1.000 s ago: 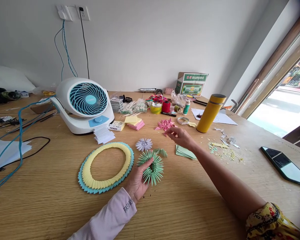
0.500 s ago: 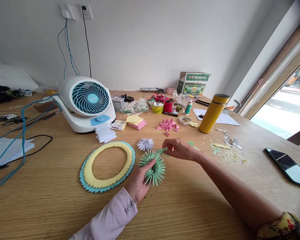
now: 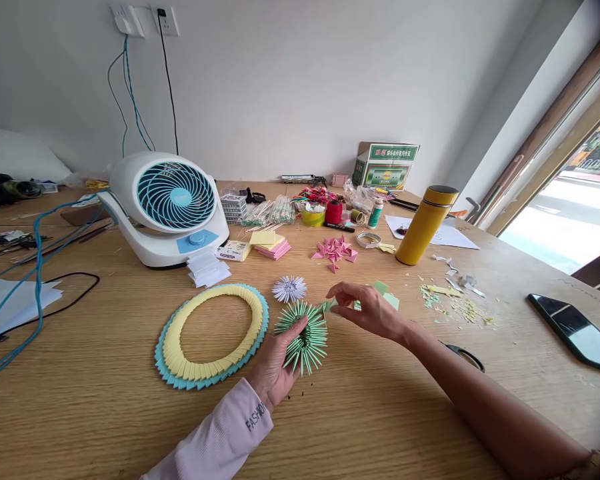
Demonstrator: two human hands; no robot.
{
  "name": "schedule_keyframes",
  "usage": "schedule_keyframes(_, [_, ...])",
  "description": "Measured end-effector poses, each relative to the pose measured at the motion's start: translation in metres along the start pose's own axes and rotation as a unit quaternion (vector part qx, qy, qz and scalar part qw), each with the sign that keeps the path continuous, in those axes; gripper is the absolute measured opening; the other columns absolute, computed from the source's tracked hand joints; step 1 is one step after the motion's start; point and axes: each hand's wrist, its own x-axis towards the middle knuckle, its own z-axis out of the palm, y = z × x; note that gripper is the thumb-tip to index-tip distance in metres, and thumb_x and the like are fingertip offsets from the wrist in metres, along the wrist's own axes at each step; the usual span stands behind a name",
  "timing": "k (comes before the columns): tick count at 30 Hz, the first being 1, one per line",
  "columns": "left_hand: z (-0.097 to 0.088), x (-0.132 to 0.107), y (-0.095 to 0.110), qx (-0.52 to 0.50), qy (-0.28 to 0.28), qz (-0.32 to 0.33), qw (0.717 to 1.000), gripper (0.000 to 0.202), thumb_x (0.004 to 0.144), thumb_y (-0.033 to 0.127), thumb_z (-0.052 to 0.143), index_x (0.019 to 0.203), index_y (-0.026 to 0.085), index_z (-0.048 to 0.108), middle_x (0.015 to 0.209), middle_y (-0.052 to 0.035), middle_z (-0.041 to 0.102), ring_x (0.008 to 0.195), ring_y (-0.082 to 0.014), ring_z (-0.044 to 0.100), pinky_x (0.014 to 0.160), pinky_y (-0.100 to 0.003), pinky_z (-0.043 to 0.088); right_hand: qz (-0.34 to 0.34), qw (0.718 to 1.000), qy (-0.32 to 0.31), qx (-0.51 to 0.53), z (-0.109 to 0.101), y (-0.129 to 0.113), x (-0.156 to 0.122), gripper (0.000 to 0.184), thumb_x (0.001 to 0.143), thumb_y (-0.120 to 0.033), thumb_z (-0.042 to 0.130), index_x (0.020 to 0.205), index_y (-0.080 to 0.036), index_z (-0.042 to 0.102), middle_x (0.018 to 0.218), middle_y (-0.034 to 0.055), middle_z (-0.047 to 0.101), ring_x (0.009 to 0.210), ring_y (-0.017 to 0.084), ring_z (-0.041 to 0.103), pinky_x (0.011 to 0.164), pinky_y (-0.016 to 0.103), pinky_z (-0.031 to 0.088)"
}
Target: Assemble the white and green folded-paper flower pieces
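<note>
My left hand (image 3: 275, 363) grips a spiky green folded-paper ring (image 3: 306, 337) on the wooden table, thumb pushed into its centre. My right hand (image 3: 367, 310) pinches a small green folded paper piece (image 3: 329, 305) at the ring's upper right edge. Under that hand lies a stack of green paper squares (image 3: 387, 295). A small white-purple paper burst (image 3: 289, 289) sits just behind the ring. Left of it lies a large yellow-and-blue folded paper ring (image 3: 211, 335).
A white-blue desk fan (image 3: 167, 207) stands at the back left with blue cables (image 3: 35, 267). Pink folded pieces (image 3: 335, 251), sticky notes (image 3: 270, 244), a yellow flask (image 3: 425, 223), paper scraps (image 3: 455, 303), a phone (image 3: 573, 330) and scissors (image 3: 463, 355) lie around.
My right hand came back from the pink pieces to the green ring, picking up a small green folded piece on the way. My left hand stayed on the ring.
</note>
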Motion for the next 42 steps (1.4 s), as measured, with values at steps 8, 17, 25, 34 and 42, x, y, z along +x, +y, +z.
schedule_keyframes(8, [0.000, 0.001, 0.004, -0.008, 0.038, 0.025, 0.999, 0.015, 0.081, 0.004, 0.070, 0.094, 0.011, 0.072, 0.094, -0.0076, 0.077, 0.074, -0.0139, 0.072, 0.068, -0.024, 0.062, 0.039, 0.999, -0.002, 0.008, -0.010, 0.010, -0.002, 0.009, 0.091, -0.019, 0.055, 0.097, -0.020, 0.062, 0.076, 0.0006, 0.067, 0.062, 0.014, 0.062, 0.058, 0.025, 0.047])
schedule_keyframes(17, [0.003, 0.000, 0.004, -0.007, 0.005, -0.006, 1.000, 0.010, 0.083, 0.005, 0.069, 0.091, 0.010, 0.072, 0.092, -0.0090, 0.077, 0.069, -0.0140, 0.071, 0.064, -0.023, 0.061, -0.030, 0.999, 0.001, 0.028, 0.007, -0.001, -0.003, 0.014, 0.093, -0.021, 0.056, 0.103, -0.020, 0.065, 0.097, 0.0056, 0.073, 0.086, 0.018, 0.069, 0.077, 0.032, 0.053])
schedule_keyframes(25, [0.002, 0.000, 0.005, -0.023, 0.031, 0.001, 0.999, 0.013, 0.082, 0.004, 0.069, 0.094, 0.010, 0.071, 0.090, -0.0070, 0.076, 0.069, -0.0133, 0.071, 0.062, -0.023, 0.060, -0.012, 0.998, 0.057, -0.011, -0.001, 0.012, -0.002, 0.021, 0.094, -0.022, 0.054, 0.111, -0.020, 0.066, 0.097, 0.0080, 0.071, 0.086, 0.021, 0.068, 0.078, 0.035, 0.054])
schedule_keyframes(34, [0.002, -0.002, 0.002, 0.020, -0.022, 0.000, 1.000, 0.017, 0.078, 0.009, 0.074, 0.096, 0.012, 0.073, 0.096, -0.0089, 0.077, 0.077, -0.0169, 0.072, 0.070, -0.025, 0.059, -0.012, 0.999, 0.012, 0.045, 0.013, -0.016, -0.004, 0.017, 0.095, -0.025, 0.057, 0.107, -0.022, 0.069, 0.092, 0.0050, 0.075, 0.082, 0.019, 0.069, 0.076, 0.034, 0.054])
schedule_keyframes(42, [0.001, -0.001, 0.001, 0.037, -0.026, -0.004, 0.999, 0.024, 0.082, 0.013, 0.072, 0.106, 0.010, 0.072, 0.105, -0.0121, 0.076, 0.083, -0.0174, 0.072, 0.077, -0.026, 0.060, 0.040, 0.993, 0.049, 0.097, 0.016, -0.009, -0.004, 0.013, 0.094, -0.028, 0.058, 0.089, -0.020, 0.067, 0.076, 0.0024, 0.076, 0.064, 0.016, 0.071, 0.063, 0.028, 0.053])
